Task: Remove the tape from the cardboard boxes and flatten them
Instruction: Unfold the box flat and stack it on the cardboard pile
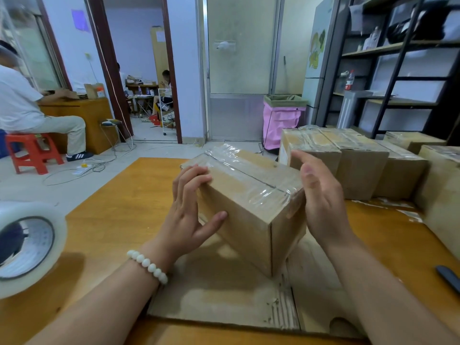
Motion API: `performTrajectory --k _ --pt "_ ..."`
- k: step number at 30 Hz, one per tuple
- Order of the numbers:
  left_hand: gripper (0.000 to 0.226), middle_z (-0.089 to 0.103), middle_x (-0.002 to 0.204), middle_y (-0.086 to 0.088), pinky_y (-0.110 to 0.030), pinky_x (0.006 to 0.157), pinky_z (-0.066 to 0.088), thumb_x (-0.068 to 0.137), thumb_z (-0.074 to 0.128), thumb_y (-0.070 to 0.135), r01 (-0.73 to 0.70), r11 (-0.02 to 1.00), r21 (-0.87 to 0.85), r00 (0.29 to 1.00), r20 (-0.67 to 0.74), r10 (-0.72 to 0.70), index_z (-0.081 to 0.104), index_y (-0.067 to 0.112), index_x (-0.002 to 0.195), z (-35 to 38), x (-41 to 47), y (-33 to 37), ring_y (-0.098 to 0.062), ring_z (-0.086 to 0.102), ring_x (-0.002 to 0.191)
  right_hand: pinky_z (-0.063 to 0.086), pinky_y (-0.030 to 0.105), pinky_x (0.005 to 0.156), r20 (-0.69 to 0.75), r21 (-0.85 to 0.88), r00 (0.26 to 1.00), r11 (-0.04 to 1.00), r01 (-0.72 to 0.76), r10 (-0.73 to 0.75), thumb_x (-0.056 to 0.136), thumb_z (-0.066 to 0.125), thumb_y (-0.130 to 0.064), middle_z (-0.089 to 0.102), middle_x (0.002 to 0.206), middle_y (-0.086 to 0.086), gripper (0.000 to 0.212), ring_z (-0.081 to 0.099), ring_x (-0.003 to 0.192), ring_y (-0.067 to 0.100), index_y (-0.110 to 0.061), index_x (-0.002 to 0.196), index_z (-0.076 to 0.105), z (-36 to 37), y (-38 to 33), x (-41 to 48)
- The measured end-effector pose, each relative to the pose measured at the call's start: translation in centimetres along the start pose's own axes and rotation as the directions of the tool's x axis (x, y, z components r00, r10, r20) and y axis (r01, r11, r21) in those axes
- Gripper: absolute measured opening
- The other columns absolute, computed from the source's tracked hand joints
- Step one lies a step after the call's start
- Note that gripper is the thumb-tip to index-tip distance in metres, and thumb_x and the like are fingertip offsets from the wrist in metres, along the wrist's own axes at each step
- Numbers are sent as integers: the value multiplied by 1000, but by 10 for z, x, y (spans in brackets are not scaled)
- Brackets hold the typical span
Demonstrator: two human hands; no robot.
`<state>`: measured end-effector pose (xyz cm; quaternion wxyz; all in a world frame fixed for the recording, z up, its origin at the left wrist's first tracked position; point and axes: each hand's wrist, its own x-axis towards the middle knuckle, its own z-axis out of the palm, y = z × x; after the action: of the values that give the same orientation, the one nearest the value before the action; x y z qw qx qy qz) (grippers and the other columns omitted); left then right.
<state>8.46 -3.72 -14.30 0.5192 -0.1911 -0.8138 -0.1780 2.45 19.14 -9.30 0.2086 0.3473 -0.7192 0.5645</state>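
- Steadying the box (249, 207), tilted at frame centre: left hand (189, 207) grips its left edge, fingers curled.
- Along the top, tape (249, 175) ends just beside the right hand (321, 195), fingers straight, grasping nothing.

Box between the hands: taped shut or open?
Shut: clear tape covers the top seam of the box, whose flaps lie flat and closed.

Tape roll (37, 210) left on table (112, 220); red stool (32, 150), pink bin (282, 120) on floor beyond.
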Motion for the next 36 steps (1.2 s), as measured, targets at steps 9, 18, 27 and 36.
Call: performTrajectory --k 9,18,27,36 --pt "64 23 155 -12 -29 121 4 99 35 58 228 974 10 968 101 -228 27 16 146 3 -9 -6 -25 6 148 42 38 105 127 282 904 859 -427 408 94 54 -34 69 109 6 26 59 110 10 -16 106 69 4 2 4" --pt "79 6 160 -13 -34 121 0 95 29 68 202 970 -133 969 167 -179 5 23 156 -1 -8 -1 -27 -2 150 46 32 83 199 459 824 692 -557 530 69 71 -34 67 97 12 32 59 91 20 -13 93 67 9 -5 4" --pt "84 13 158 -6 -40 122 2 87 37 77 163 971 -173 975 181 -131 9 34 154 1 -7 0 -31 0 150 42 40 103 354 530 677 458 -713 645 94 54 -27 69 112 13 32 59 115 30 -5 112 66 8 -4 7" --pt "78 25 150 -17 -42 122 7 85 38 78 153 975 -160 974 192 -122 23 35 147 0 -4 4 -38 9 147 49 24 66 317 453 702 548 -703 638 95 53 -22 69 81 8 25 61 72 15 -1 101 65 6 -8 7"
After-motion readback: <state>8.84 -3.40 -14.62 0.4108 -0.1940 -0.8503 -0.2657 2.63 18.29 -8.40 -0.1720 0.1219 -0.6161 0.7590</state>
